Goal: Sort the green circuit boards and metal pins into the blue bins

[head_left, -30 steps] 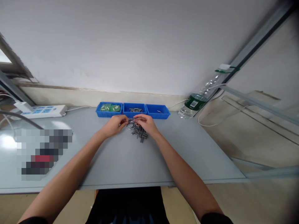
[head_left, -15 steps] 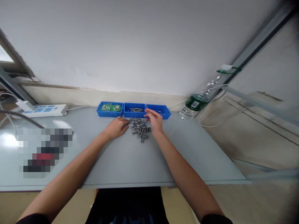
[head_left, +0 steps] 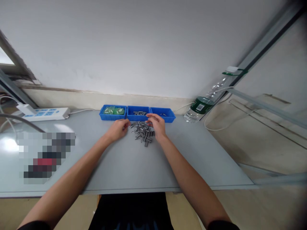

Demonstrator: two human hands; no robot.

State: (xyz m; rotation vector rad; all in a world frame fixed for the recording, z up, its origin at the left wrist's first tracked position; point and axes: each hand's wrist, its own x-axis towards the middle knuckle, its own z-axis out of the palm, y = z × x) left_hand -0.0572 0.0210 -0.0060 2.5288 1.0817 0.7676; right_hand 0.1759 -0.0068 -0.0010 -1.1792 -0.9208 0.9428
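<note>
A pile of small dark metal cylinders and thinner shiny pins [head_left: 144,131] lies on the grey table. At its left edge is my left hand [head_left: 118,128], its fingers curled together; what they hold, if anything, is too small to name. My right hand [head_left: 157,124] is over the pile's upper right side, fingers bent and apart, in front of the blue bins. The middle bin [head_left: 138,118] holds several metal cylinders. A few thin pins lie in the right bin [head_left: 169,119]. In the left bin [head_left: 112,117] are green and pale pieces.
A white power strip [head_left: 52,113] with a plug and cables is at the back left. Near it lies a blurred-out dark and red object [head_left: 48,156]. A large water bottle [head_left: 200,106] leans at the back right by a metal frame.
My left hand has drawn slightly left from the pile and its fingers have curled in. My right hand has shifted a little left, over the pile's upper edge.
</note>
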